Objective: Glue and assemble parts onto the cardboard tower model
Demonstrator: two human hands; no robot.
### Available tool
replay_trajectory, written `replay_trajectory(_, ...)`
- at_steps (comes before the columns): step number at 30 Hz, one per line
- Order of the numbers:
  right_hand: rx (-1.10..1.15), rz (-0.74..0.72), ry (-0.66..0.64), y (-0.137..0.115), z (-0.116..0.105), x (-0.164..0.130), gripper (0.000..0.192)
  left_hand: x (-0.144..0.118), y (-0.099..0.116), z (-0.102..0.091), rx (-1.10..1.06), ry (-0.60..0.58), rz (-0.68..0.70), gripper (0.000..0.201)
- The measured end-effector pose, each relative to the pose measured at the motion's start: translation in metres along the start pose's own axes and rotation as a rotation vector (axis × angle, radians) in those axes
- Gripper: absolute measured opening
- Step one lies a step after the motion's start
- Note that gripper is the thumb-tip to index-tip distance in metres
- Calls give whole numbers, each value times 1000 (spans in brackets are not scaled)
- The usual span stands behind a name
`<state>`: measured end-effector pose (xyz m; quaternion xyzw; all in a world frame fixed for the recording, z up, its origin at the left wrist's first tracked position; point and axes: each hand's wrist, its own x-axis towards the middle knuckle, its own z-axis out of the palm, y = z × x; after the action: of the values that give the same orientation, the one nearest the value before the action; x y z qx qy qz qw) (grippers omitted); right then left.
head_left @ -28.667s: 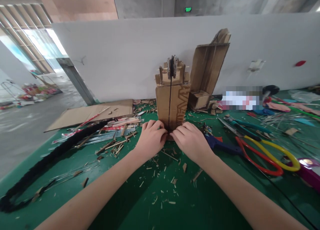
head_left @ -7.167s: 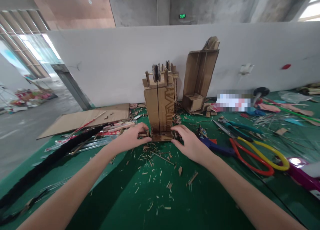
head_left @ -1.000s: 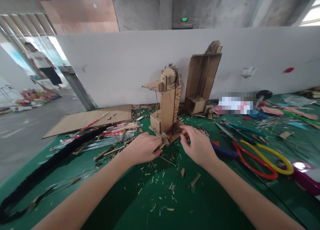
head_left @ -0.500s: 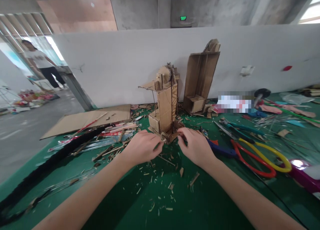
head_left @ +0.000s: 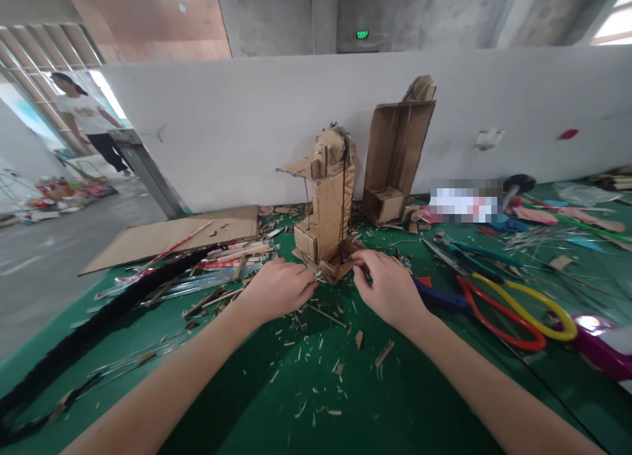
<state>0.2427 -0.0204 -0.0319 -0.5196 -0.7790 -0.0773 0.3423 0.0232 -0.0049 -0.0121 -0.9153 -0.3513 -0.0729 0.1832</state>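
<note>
A tall cardboard tower model (head_left: 332,208) stands on the green table (head_left: 316,402), with a round wheel part at its top and a flat flap sticking out to the left. My left hand (head_left: 279,289) pinches the tower's base at the near left corner. At the right side of that base my right hand (head_left: 388,288) grips the edge with curled fingers. Both forearms reach in from the bottom of the view.
An open cardboard box (head_left: 397,152) leans on the white partition behind. Red and yellow handled shears (head_left: 508,307), blue-handled and teal tools lie right. A long black braid (head_left: 93,323), sticks and a cardboard sheet (head_left: 168,234) lie left. Cardboard scraps litter the middle. A person stands far left (head_left: 86,122).
The tower has been turned since seven seconds ago, showing its side. Over the last second my hands shifted only slightly at its base; the person in the background walked right.
</note>
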Motion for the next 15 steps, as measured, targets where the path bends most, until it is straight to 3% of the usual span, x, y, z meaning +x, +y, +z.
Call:
replay_trajectory(4, -23, 82, 24, 10, 4, 3, 35, 1, 1, 1, 31, 0, 2, 38)
replay_trajectory(9, 66, 159, -124, 20, 9, 6, 48, 1, 2, 7, 18, -37, -32, 37)
replay_trajectory(15, 29, 143, -31, 16, 10, 4, 51, 1, 13, 6, 40, -14, 30, 27)
